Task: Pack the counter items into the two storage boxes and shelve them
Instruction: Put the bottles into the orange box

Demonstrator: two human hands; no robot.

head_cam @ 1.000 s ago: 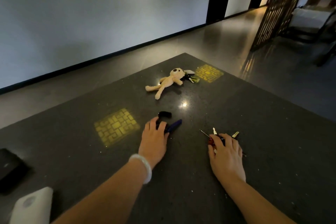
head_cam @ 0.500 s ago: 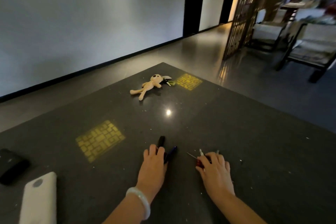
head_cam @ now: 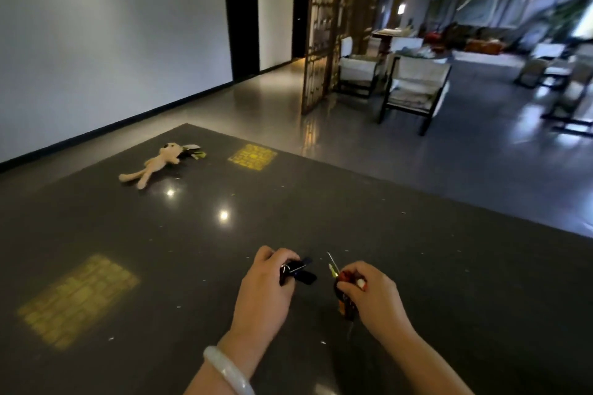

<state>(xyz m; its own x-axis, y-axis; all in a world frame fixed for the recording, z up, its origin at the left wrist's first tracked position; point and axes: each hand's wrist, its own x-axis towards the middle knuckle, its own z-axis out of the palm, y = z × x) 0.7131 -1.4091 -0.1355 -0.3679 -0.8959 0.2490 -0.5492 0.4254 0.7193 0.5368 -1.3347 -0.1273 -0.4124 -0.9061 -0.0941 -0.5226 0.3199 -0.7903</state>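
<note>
Two hands over a dark counter (head_cam: 401, 266), each now lifted clear with a catch that lay flat on the stone a second ago. Left hand (head_cam: 263, 295), fingers curled round a dark fob bunch (head_cam: 296, 269); right hand (head_cam: 373, 297), fingers pinching red-tagged keys (head_cam: 345, 295), one blade pointing up. Plush toy (head_cam: 154, 163), with a small bunch at its head, left lying well apart at the far end. No storage boxes in view, head turned toward the room beyond. Likely reading: pickup done for two items, boxes yet to be reached, toy yet to collect.
</note>
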